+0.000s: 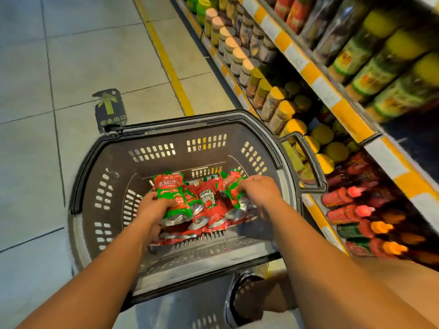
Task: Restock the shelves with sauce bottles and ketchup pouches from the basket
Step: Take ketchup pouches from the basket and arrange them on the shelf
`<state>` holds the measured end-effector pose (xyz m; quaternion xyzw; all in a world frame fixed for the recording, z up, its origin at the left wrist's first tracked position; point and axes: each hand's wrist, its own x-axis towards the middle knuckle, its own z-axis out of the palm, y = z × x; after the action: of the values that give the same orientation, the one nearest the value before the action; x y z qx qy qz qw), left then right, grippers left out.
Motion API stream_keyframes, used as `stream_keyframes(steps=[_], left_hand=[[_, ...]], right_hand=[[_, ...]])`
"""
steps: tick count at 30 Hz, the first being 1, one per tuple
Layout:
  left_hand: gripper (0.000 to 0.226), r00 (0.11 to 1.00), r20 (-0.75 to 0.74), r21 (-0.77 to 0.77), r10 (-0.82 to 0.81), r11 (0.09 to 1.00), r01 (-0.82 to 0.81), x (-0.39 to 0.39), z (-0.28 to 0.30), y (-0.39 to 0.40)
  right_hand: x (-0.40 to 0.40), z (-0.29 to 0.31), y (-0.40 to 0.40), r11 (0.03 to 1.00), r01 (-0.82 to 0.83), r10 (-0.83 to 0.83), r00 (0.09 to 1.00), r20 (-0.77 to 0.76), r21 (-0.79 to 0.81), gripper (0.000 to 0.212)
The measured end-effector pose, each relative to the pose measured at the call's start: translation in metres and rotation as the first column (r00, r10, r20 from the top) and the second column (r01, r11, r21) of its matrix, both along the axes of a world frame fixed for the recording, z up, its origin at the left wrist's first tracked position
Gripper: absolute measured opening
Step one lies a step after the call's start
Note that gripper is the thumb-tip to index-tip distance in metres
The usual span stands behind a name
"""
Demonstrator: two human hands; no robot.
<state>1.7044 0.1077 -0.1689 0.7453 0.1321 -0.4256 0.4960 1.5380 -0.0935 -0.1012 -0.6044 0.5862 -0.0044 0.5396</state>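
Observation:
A dark plastic basket point(114, 167) stands on the floor beside the shelves, with several red and green ketchup pouches point(209, 210) lying in its bottom. My left hand point(152, 210) grips a green-and-red pouch point(169, 191) and holds it up over the pile. My right hand point(259, 188) grips another green-and-red pouch point(231, 186) at the right side of the basket. A red Heinz pouch point(206, 195) lies between the two hands. Red sauce bottles point(349, 193) lie on the lowest shelf to the right.
Shelving point(316, 84) with yellow-and-white price strips runs along the right, packed with jars and bottles. The basket's handle point(311, 157) hangs toward the shelf. A yellow floor line point(171, 67) and a green arrow sticker point(109, 108) mark the tiled aisle. My foot point(251, 298) is below the basket.

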Motion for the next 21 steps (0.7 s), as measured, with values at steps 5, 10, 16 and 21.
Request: stream_keyframes(steps=[5, 10, 16, 21], left_hand=[[0.055, 0.999, 0.026, -0.127, -0.046, 0.991, 0.049, -0.008, 0.042, -0.007], [0.037, 0.992, 0.072, -0.294, -0.099, 0.949, 0.116, -0.034, 0.106, -0.024], [0.028, 0.968, 0.070, -0.499, -0.243, 0.831, 0.244, -0.078, 0.169, -0.041], [0.013, 0.921, 0.130, -0.584, -0.368, 0.722, 0.371, -0.130, 0.208, -0.057]], right_hand=[[-0.018, 0.047, 0.006, 0.996, 0.058, -0.046, 0.986, 0.160, -0.073, 0.005], [-0.058, 0.095, 0.017, 0.963, 0.269, -0.258, 0.911, 0.322, 0.009, 0.016], [-0.128, 0.142, 0.026, 0.858, 0.486, -0.505, 0.744, 0.439, 0.163, 0.031], [-0.192, 0.177, 0.043, 0.779, 0.555, -0.603, 0.540, 0.587, 0.290, 0.030]])
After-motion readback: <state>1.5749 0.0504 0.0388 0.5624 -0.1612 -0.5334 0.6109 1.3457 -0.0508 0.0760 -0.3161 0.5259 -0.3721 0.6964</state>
